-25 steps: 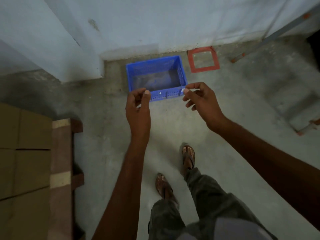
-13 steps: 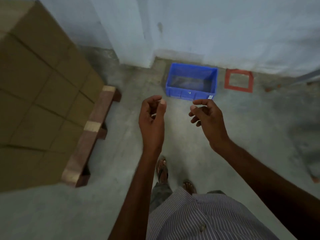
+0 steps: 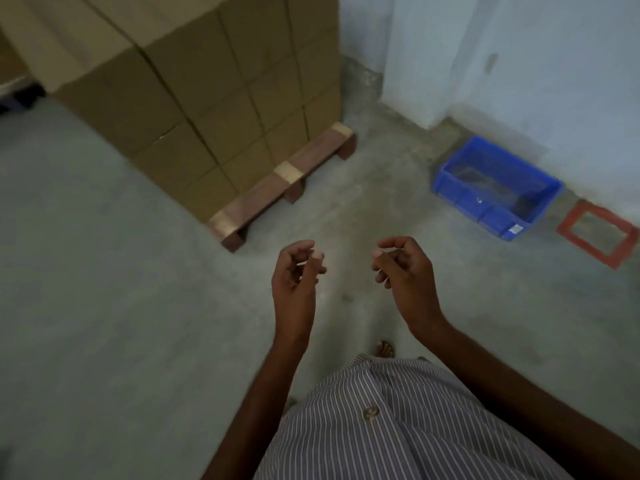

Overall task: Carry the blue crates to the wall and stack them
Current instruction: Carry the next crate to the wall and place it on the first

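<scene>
One blue crate (image 3: 462, 199) stands on the concrete floor against the white wall (image 3: 554, 64), at the right of the view. It holds nothing that I can make out. My left hand (image 3: 296, 275) and my right hand (image 3: 405, 268) hang in front of me at mid-frame, well short of the crate and to its left. Both hands hold nothing, with fingers loosely curled and apart.
A tall stack of cardboard boxes (image 3: 214, 91) sits on a wooden pallet (image 3: 287, 181) at the upper left. A red square outline (image 3: 568, 226) is marked on the floor right of the crate. A wall corner (image 3: 408, 64) juts out behind.
My view has swung left and back from the crate, which now lies far right. My hands have dropped away from it and stay without a load. The box stack has come into view.
</scene>
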Tool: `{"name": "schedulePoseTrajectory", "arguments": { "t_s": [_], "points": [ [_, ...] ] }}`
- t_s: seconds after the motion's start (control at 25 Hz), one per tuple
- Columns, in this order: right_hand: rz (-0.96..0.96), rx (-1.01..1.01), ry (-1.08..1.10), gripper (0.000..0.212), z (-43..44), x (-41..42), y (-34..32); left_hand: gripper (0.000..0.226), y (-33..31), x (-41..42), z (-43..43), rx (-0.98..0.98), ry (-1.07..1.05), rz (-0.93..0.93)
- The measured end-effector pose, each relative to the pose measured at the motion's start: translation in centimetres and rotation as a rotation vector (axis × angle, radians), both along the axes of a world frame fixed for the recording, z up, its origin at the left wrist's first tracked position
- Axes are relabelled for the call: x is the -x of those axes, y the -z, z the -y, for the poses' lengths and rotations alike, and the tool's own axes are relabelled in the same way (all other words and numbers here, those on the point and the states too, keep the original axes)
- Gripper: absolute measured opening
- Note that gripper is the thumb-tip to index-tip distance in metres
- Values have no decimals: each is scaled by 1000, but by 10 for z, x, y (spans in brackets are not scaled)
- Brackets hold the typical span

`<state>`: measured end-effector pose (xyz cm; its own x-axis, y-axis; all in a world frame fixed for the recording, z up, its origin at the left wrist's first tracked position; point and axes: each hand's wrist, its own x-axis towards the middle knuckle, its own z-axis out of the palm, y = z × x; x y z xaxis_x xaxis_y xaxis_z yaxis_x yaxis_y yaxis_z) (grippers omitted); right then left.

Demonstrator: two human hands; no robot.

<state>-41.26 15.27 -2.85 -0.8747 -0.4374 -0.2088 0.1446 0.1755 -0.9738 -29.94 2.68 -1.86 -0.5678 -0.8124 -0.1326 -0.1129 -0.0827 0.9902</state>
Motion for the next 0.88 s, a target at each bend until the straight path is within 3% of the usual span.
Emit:
{"name": "schedulePoseTrajectory", "arguments": {
  "t_s": [0.28, 0.4, 0.88],
  "points": [
    [146, -2, -236, 11, 69, -182, 15, 16, 4, -211, 22, -91, -331, 14],
    [119, -1, -375, 13, 97, -253, 12, 15, 6, -288, 39, -86, -489, 14],
    [132, -4, -882, 15, 185, -390, 5, 20, 10, -434, 63, -155, -929, -67]
  ]
}}
